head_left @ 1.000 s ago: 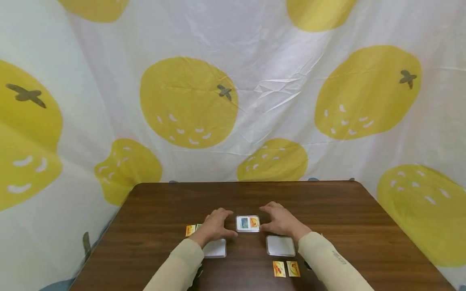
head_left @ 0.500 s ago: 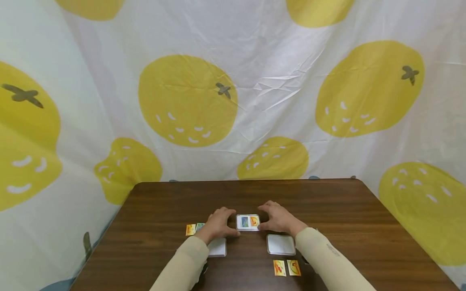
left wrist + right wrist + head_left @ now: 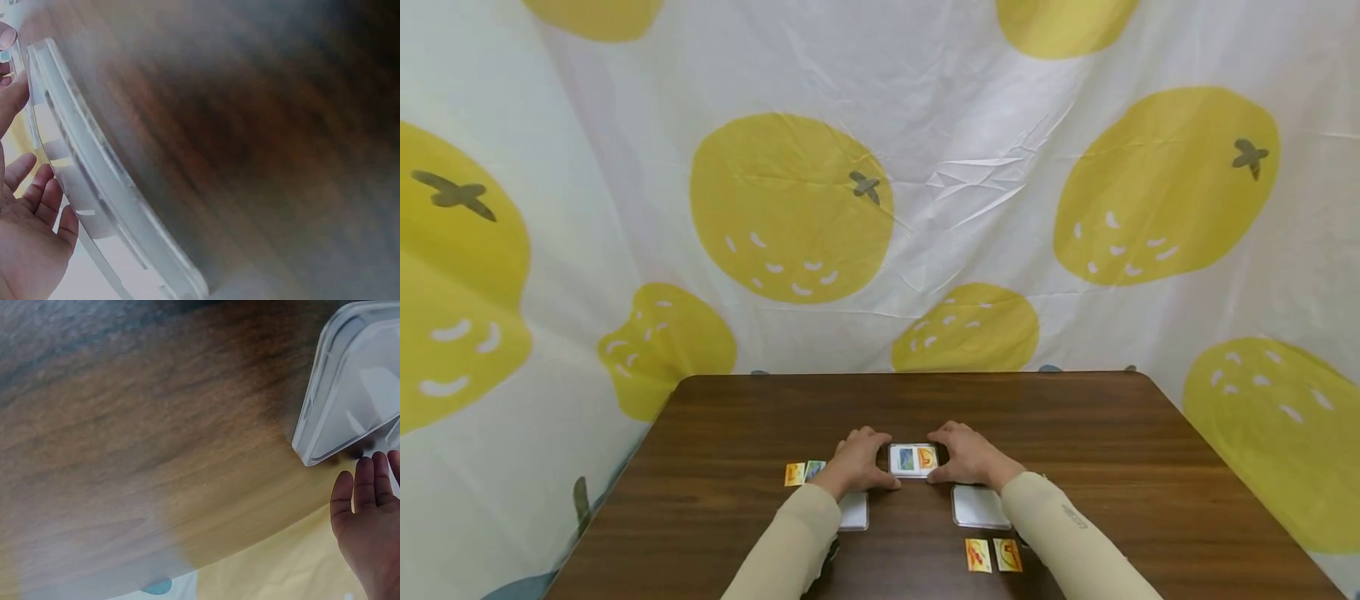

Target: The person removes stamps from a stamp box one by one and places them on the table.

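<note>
A flat clear case [image 3: 913, 470] lies on the brown table [image 3: 752, 417], with a blue-green card and an orange card showing in it. My left hand [image 3: 859, 463] holds its left corners, index finger at the far edge and thumb at the near edge. At the right corners my right hand [image 3: 970, 457] does the same from the other side. How firmly they press is hard to tell. In the left wrist view, a transparent case [image 3: 119, 169] stands large beside loosely bent fingers [image 3: 39, 187]. The right wrist view has a case [image 3: 356, 381] above several fingertips [image 3: 365, 481].
A pale case [image 3: 853, 512] lies partly under the left forearm, and another pale case [image 3: 979, 507] lies near the right sleeve. Two small cards [image 3: 794, 475] lie left of the left hand. Two orange cards [image 3: 978, 555] lie nearer me. A lemon-print curtain [image 3: 955, 233] hangs behind.
Both hands have closed in on the middle case from its two sides. Their fingertips and thumbs now stand at its corners. The case itself has hardly moved.
</note>
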The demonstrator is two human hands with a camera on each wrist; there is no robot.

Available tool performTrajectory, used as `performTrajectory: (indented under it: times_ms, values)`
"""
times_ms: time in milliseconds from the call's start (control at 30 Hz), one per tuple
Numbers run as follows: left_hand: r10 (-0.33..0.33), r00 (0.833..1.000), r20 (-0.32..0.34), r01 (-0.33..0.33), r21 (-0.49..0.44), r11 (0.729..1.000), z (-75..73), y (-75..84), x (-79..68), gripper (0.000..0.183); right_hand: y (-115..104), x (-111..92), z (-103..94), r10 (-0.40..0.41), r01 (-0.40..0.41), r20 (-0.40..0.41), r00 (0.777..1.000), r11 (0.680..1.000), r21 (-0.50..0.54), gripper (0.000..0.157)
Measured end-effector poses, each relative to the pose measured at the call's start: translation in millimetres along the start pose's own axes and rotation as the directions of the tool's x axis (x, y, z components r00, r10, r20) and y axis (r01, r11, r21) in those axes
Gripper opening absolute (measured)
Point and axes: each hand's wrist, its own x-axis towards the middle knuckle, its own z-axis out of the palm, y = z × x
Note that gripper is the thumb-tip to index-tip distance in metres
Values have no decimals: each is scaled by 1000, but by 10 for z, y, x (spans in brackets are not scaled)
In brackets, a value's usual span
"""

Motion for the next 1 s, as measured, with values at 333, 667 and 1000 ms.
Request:
performTrajectory:
  times_ms: [333, 667, 1000]
  values:
    - [-16, 1000, 20, 16, 3, 1000, 0, -10, 36, 72, -12, 55, 51, -31, 31, 20, 999, 999, 11, 67]
    - [-11, 999, 31, 11, -15, 1000, -26, 4, 22, 60, -31, 59, 24, -33, 35, 45, 998, 998, -49, 62]
    - [-12, 999, 47, 12, -5, 1000, -23, -6, 27, 58, -53, 54, 4, -17, 21, 67, 998, 997, -69, 63]
